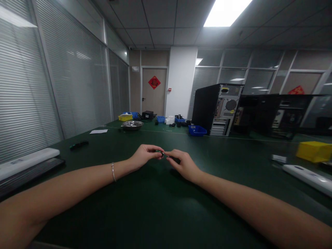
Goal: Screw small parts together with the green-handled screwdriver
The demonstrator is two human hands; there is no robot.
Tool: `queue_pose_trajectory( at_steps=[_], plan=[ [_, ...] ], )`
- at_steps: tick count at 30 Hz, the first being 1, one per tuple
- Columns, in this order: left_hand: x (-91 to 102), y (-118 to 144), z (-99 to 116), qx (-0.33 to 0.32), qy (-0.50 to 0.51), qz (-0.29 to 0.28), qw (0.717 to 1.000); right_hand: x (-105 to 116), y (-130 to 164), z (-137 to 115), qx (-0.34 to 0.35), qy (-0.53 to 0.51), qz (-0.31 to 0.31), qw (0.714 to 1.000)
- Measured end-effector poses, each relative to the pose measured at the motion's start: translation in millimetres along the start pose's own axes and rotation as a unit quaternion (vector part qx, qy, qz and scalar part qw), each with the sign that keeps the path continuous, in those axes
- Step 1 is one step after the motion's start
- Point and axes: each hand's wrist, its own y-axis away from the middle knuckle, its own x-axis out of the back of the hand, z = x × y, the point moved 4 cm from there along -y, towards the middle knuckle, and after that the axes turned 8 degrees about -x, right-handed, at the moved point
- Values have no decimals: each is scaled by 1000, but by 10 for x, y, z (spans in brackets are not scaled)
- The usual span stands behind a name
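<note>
Hands: I see my left hand (144, 154) and right hand (183, 162) meeting out over the middle of the green counter (155, 207), fingertips touching.
Fingers: both sets of fingers are pinched shut on a small dark part (163, 154) held between the two hands, just above the counter.
Wrist: a thin bracelet (113, 172) sits on my left forearm.
Hard to make out: the part is mostly hidden by my fingertips; it may be a small ring or clip, I cannot tell which.
Left edge: a white bar (26, 160) and a black keyboard (28, 173) lie side by side, cut off by the frame; a small dark tool (79, 145) lies beyond them.
Right edge: a blurred white device (308, 177) and a yellow bin (314, 151), contents not visible.
Further back: a sheet of paper (98, 131), a metal bowl (132, 125), and a blue bin (197, 130) beside an upright computer case (216, 109), its rear panel facing me.
Far end: a yellow tray (125, 117) and more blue bins (160, 119) among dark clutter; what they hold is too small to read.
Wall: a door with a red decoration (154, 82).
</note>
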Motion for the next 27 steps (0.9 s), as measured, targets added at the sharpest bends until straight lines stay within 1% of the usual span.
queue_pose_trajectory(
  at_steps=[6,11,13,16,18,21,24,26,27],
  plan=[
    [-36,1,-15,20,21,15,999,30,15,21,6,-29,-13,999],
    [-52,-12,-24,21,18,1,1000,40,34,13,-7,-16,-16,1000],
    [-42,-25,-27,18,3,-9,1000,47,42,18,-15,-9,-8,1000],
    [-17,-43,-20,7,-56,-29,998,67,58,46,-22,-15,5,1000],
    [-29,-44,-15,13,-108,-70,992,82,70,74,-24,-28,12,999],
    [-118,-14,22,14,-193,-172,966,93,78,113,-26,-37,22,999],
    [-256,39,113,-41,-282,-263,922,84,76,129,-25,-33,22,999],
    [-333,73,164,-71,-317,-295,898,79,74,129,-24,-34,21,999],
    [-360,86,179,-77,-325,-303,893,79,74,126,-23,-36,19,999]
  ],
)
